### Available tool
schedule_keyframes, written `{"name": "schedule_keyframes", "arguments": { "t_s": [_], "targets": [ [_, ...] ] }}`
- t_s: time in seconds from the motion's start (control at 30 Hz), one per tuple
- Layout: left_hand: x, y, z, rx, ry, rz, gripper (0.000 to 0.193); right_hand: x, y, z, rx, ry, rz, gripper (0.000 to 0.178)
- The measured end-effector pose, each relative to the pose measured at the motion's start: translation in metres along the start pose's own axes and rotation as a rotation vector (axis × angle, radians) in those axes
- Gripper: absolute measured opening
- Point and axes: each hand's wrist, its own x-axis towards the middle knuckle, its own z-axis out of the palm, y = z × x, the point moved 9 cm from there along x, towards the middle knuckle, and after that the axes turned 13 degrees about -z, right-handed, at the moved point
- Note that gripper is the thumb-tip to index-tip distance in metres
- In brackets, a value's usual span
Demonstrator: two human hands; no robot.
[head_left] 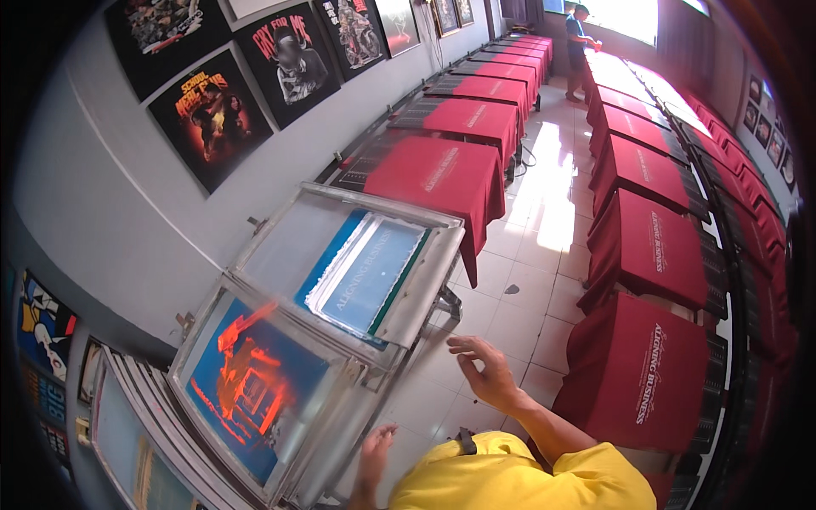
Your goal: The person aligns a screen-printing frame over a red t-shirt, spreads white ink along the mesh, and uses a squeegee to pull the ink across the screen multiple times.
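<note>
Two hands beside two printing screens

We stand on a pale tiled floor (484, 293) in a long, narrow room, with sunlight streaking the aisle below a bright window (625, 19). Rows of red printed cloths (591, 365) drape over black-edged boards on both sides. Dark illustrated posters (208, 119) hang on the grey-white wall (110, 200) to our left, and a person in a blue top (578, 47) stands at the far end.

The near printing screen (310, 374) lies at our front left, its blue mesh smeared with orange ink (255, 391); the far printing screen (272, 234) adjoins it, just beyond. The far one's white-edged stencil window (370, 276) has its long axis slanting from lower left to upper right, and its lettering reads up that way. The near frame sits askew, a corner toward us; through the lens bend we cannot tell which side is longer. More framed screens (149, 425) stand stacked at lower left.

Our left hand (371, 450) is near the near frame's right edge, fingers curled; we cannot tell whether it holds anything. Our right hand (486, 374) hovers over the aisle, fingers loosely spread, grip wide and holding nothing
</note>
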Motion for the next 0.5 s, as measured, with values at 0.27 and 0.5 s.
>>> {"name": "schedule_keyframes", "arguments": {
  "t_s": [0.27, 0.5],
  "targets": [
    [-0.005, 0.157, 0.077, 0.377, 0.031, 0.442, 0.038, 0.029, 0.063, -0.069, -0.133, 0.128, 0.107, 0.029],
    [0.043, 0.207, 0.070, 0.364, 0.185, 0.631, 0.042, 0.088, 0.132, -0.090, -0.184, 0.128, 0.108, 0.029]
  ]
}}
